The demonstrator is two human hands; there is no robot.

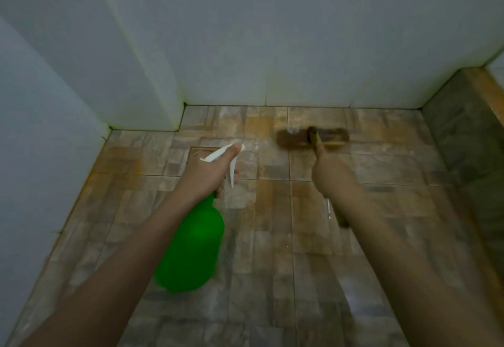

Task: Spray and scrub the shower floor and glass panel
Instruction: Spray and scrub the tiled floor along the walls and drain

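My left hand (211, 170) grips the white trigger head of a green spray bottle (192, 248), nozzle pointing toward the far wall, bottle hanging below my wrist above the floor. My right hand (328, 168) is closed around the wooden handle of a scrub brush (312, 138). Its brown bristle head rests on the brown tiled shower floor (272, 237) near the back wall. The floor looks wet, with pale streaks around the brush and nozzle. No glass panel can be made out.
White tiled walls (272, 46) enclose the floor at the back and left, with a stepped corner (180, 117) at back left. A square floor drain (201, 153) lies under my left hand. A raised grey and brown curb (469, 128) runs along the right.
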